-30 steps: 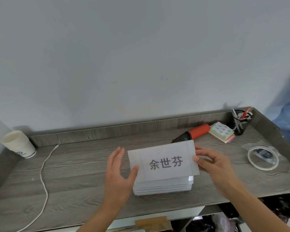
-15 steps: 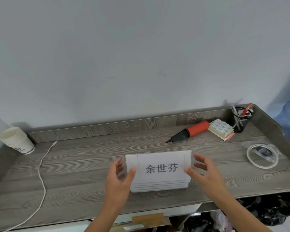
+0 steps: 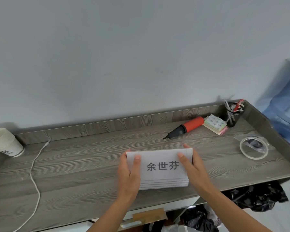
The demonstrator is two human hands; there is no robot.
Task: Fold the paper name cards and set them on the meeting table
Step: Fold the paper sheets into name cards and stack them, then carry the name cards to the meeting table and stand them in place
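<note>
Both hands are on a stack of white paper cards [image 3: 162,181] lying on the grey wood-grain surface [image 3: 74,164], near its front edge and a bit right of centre. Top card [image 3: 159,164] faces up w/ three dark printed characters in the middle and thin lines near its edges. Edges of several more cards show below it at the front of the stack.

Left hand [image 3: 129,174] clamps the left end of the stack: thumb lies on top of the top card, other fingers wrap the left side. Right hand [image 3: 191,166] clamps the right end the same way, thumb on top near the upper right corner, fingers behind/under the edge. Hands are apart, one at each end, w/ the printed characters showing between them. Can't tell whether they grip only the top card or the whole stack.

Other stuff on the surface: stack of paper cups [image 3: 5,143] at far left, a white cable [image 3: 34,178] running from the back toward the front left, a red-and-black hand pump [image 3: 186,128] at the back right, just beside a pad of sticky notes [image 3: 215,123], then a black wire pen holder [image 3: 233,114] in the back right corner. A roll of clear tape [image 3: 253,148] lies at right, well apart from the cards.
</note>
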